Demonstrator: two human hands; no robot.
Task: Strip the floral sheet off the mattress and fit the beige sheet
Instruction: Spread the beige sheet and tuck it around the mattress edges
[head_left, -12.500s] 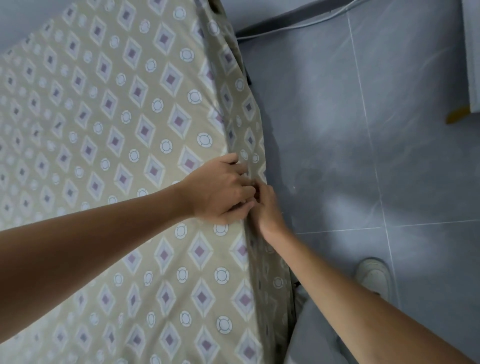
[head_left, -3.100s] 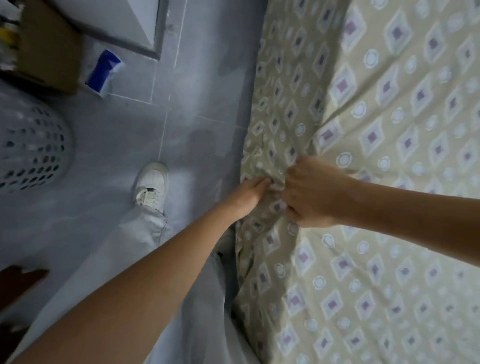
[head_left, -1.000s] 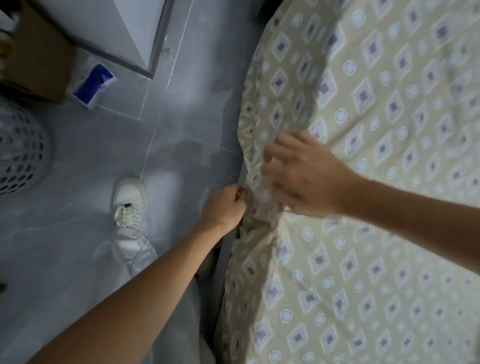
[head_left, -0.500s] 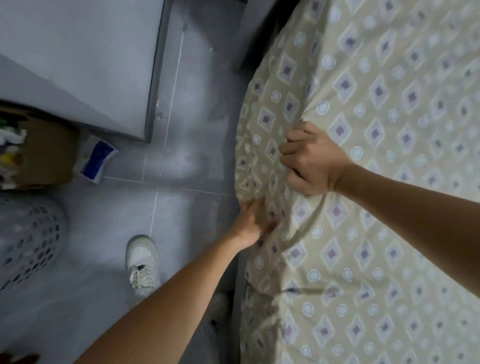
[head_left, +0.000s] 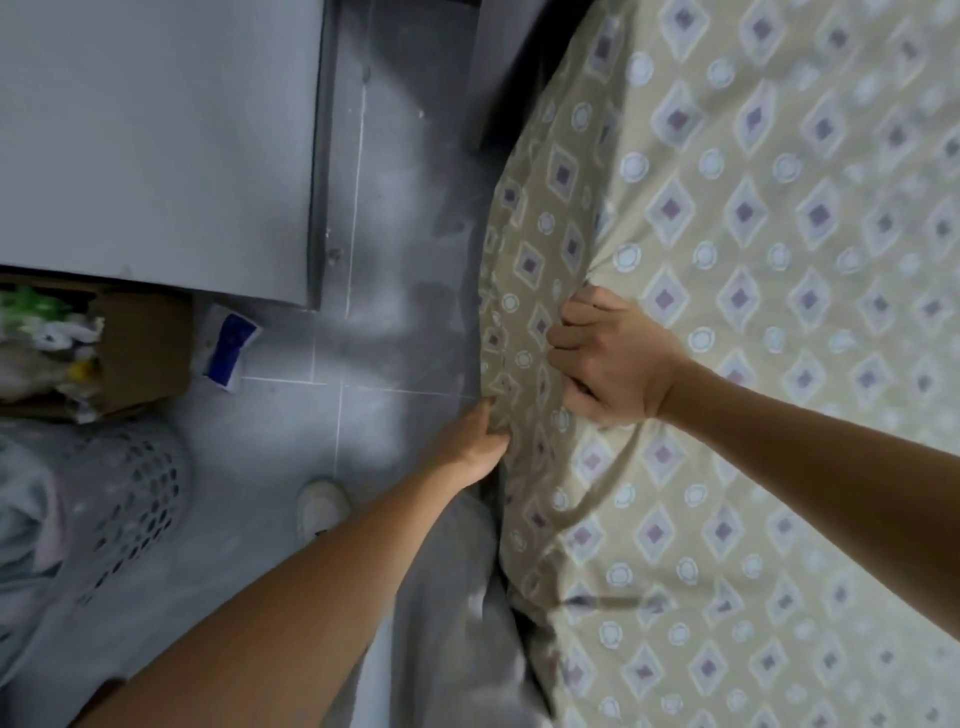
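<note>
A beige sheet (head_left: 753, 322) with purple diamonds and white rings covers the mattress, filling the right half of the head view. Its hem hangs down the mattress's left side. My right hand (head_left: 608, 358) rests on the top near that edge, fingers curled into a bunched fold of the sheet. My left hand (head_left: 475, 441) is lower, at the mattress's side, with its fingers curled round the hanging hem. The mattress itself is hidden under the cloth. No floral sheet shows apart from this patterned one.
Grey tiled floor (head_left: 291, 431) runs along the bed's left side. A perforated laundry basket (head_left: 104, 499) stands at lower left, a cardboard box (head_left: 130, 348) of clutter above it, and a blue-and-white pack (head_left: 228, 348) beside a grey cabinet (head_left: 156, 140). My white shoe (head_left: 319, 506) is on the floor.
Both hands have shifted a little along the mattress edge. My right hand still bunches the sheet on top; my left hand has closed on the hem at the side.
</note>
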